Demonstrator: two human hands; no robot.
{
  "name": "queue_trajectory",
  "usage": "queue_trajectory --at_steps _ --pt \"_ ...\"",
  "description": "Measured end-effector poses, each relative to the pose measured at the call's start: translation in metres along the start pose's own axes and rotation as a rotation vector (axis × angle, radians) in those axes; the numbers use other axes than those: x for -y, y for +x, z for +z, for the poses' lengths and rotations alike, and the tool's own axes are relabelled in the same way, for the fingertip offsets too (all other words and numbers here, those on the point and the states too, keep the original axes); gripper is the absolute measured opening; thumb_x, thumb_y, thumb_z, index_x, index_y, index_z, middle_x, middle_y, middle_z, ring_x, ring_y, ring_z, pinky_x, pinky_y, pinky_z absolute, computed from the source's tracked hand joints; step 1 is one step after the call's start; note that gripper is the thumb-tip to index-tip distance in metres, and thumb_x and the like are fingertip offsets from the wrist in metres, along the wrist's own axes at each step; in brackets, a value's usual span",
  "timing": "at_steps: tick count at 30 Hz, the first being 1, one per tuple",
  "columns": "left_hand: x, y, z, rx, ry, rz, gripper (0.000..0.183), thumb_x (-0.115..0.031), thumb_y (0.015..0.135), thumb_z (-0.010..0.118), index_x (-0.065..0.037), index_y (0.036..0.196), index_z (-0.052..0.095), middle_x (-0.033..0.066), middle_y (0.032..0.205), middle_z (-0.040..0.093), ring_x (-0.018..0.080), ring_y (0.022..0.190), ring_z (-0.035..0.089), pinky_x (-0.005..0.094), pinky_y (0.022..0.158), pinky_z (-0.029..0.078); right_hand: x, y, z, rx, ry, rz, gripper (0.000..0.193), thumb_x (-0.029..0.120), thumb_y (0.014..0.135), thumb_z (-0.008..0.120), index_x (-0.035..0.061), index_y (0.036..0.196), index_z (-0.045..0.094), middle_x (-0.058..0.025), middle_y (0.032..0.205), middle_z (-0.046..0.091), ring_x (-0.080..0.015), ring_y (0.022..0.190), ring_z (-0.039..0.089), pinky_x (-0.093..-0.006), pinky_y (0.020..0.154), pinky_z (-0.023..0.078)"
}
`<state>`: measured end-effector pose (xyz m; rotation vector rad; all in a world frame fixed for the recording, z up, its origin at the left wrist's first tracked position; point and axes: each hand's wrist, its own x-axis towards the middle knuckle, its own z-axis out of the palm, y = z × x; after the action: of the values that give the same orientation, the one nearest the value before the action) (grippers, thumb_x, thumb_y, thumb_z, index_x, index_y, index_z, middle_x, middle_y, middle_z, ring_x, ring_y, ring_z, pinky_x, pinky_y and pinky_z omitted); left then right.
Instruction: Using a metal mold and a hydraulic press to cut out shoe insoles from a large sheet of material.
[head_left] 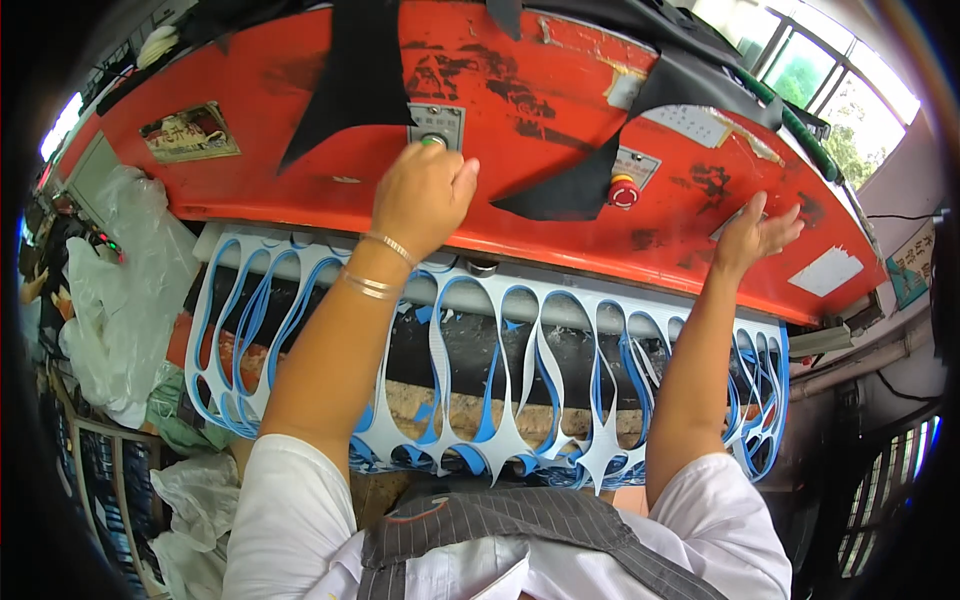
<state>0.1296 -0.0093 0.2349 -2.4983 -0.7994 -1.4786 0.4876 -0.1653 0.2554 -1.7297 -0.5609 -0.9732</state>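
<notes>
In front of me stands a red machine panel with worn, blackened paint. My left hand is curled into a loose fist against it, at a green button on a metal plate; its fingertips are hidden. Farther right, my right hand rests near the panel with fingers spread, partly covering a small pale plate. Between them sits a red stop button. Under my forearms hangs a white and blue sheet, cut through with rows of long oval holes.
Black sheet scraps drape over the panel's top edge. Clear plastic bags hang and lie at the left. A pale roller bar runs behind the cut sheet. Pipes line the right wall, below a window.
</notes>
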Motion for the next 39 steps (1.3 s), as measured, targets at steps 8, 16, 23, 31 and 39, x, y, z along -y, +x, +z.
queue_trajectory --at_steps 8,16,23,31,39 --pt "-0.072 -0.155 -0.051 0.855 -0.455 -0.235 0.034 -0.034 0.091 0.056 -0.009 0.071 0.066 0.0119 0.071 0.062 0.0318 0.075 0.062 0.0431 0.067 0.046 0.044 -0.146 -0.159 1.514 0.353 -0.571 0.055 0.048 0.064 0.080 0.0078 0.099 0.068 -0.0105 0.097 0.066 -0.0312 0.100 0.057 -0.0420 0.089 0.040" --pt "-0.118 -0.204 -0.056 0.805 -0.171 -0.211 0.039 -0.034 0.092 0.051 -0.007 0.071 0.069 0.0125 0.076 0.067 0.0307 0.081 0.061 0.0421 0.082 0.043 0.068 -0.207 -0.196 1.815 -0.118 -0.613 0.046 0.039 0.067 0.079 0.0022 0.093 0.065 -0.0148 0.094 0.064 -0.0330 0.100 0.060 -0.0432 0.088 0.047" --pt "-0.121 -0.191 -0.048 0.771 -0.178 -0.242 0.042 -0.033 0.091 0.050 -0.004 0.066 0.069 0.0144 0.070 0.065 0.0327 0.075 0.061 0.0453 0.078 0.041 0.073 -0.197 -0.190 1.769 -0.212 -0.546 0.039 0.034 0.069 0.076 0.0037 0.091 0.066 -0.0153 0.094 0.065 -0.0338 0.091 0.064 -0.0436 0.079 0.051" --pt "-0.095 -0.177 -0.082 1.219 -0.415 -0.491 0.041 -0.050 0.087 0.054 -0.014 0.076 0.072 0.0116 0.079 0.068 0.0347 0.077 0.065 0.0439 0.073 0.051 0.086 -0.165 -0.194 1.806 0.153 -0.442 0.039 0.045 0.081 0.068 0.0081 0.092 0.072 -0.0156 0.084 0.069 -0.0351 0.079 0.066 -0.0437 0.069 0.052" --pt "-0.046 -0.205 0.014 0.671 -0.334 -0.159 0.018 -0.027 0.074 0.072 -0.014 0.084 0.067 0.0003 0.091 0.060 0.0241 0.089 0.056 0.0373 0.077 0.045 0.060 -0.256 -0.079 1.470 0.512 -0.606 0.027 0.009 0.074 0.074 0.0047 0.099 0.065 -0.0137 0.105 0.061 -0.0329 0.099 0.058 -0.0382 0.083 0.049"
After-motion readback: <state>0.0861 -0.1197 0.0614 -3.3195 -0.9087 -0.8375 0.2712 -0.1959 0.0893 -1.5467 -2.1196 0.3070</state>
